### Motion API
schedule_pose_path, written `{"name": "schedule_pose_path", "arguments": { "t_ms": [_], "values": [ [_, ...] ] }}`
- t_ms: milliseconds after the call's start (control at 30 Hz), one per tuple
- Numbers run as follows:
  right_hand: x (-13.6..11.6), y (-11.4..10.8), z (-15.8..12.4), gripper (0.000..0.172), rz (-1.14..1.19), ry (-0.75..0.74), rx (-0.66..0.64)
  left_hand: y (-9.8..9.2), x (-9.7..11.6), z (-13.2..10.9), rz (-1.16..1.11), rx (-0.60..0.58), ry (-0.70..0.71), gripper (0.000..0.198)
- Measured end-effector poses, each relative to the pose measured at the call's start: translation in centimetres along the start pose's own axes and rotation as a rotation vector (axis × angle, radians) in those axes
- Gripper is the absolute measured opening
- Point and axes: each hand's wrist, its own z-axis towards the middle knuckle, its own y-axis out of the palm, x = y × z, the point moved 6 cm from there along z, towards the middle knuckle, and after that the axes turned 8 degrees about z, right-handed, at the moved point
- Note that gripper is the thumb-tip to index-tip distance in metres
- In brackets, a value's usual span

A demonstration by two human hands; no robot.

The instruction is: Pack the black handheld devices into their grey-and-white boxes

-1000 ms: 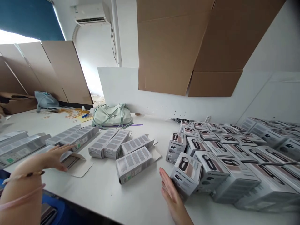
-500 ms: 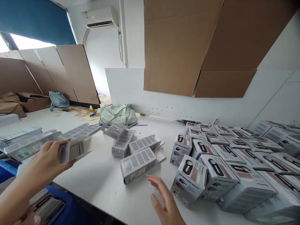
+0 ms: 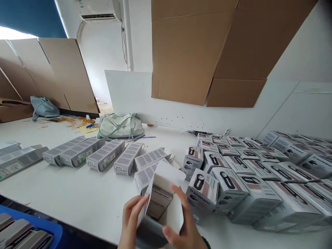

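Left hand (image 3: pixel 132 218) and right hand (image 3: pixel 181 228) both grip an open-flapped white carton (image 3: pixel 166 176) now, held over the tabletop (image 3: pixel 64 186) edge; earlier I had the right hand open and empty beside the stacked SilverCrest boxes (image 3: pixel 228 183)

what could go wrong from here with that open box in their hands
The dark grey object at the lower end of the open white cardboard carton might slip out, since the left hand and right hand seem to hold only its sides. The right hand is also close to the heaped white-and-grey product boxes and could knock them.
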Motion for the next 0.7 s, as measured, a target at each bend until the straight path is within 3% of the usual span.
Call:
{"name": "schedule_pose_path", "arguments": {
  "t_ms": [100, 200, 333, 467, 533, 600, 633, 700],
  "values": [
    [-0.6, -1.7, -0.2, 0.087, 0.057, -0.046, -0.048, -0.2, 0.1, 0.8, -0.152, 0.032, 0.112, 0.073],
    [-1.4, -2.1, 0.5, 0.077, 0.024, -0.130, -0.052, 0.3, 0.5, 1.3, -0.206, 0.093, 0.171, 0.058],
    [-2.2, -1.4, 1.5, 0.069, 0.013, -0.156, -0.112, 0.9, 1.0, 1.2, -0.266, 0.056, 0.230, 0.037],
    [-2.0, -1.6, 1.2, 0.064, 0.088, -0.211, 0.055, 1.2, 1.0, 1.8, -0.313, 0.021, 0.199, 0.033],
    [-1.2, -1.4, 0.8, 0.062, 0.116, -0.249, 0.160, 1.2, 1.3, 2.2, -0.466, 0.123, 0.296, 0.032],
    [-0.4, -1.1, 0.4, 0.061, 0.220, -0.288, 0.253, 1.2, 1.3, 2.2, -0.577, 0.284, 0.377, 0.046],
    [0.0, -1.0, 0.3, 0.058, 0.291, -0.302, 0.291, 1.5, 1.3, 2.1, -0.568, 0.334, 0.367, 0.047],
    [0.0, -0.9, 0.2, 0.055, 0.399, -0.331, 0.314, 2.2, 1.2, 2.0, -0.471, 0.327, 0.264, 0.037]
  ]
}}
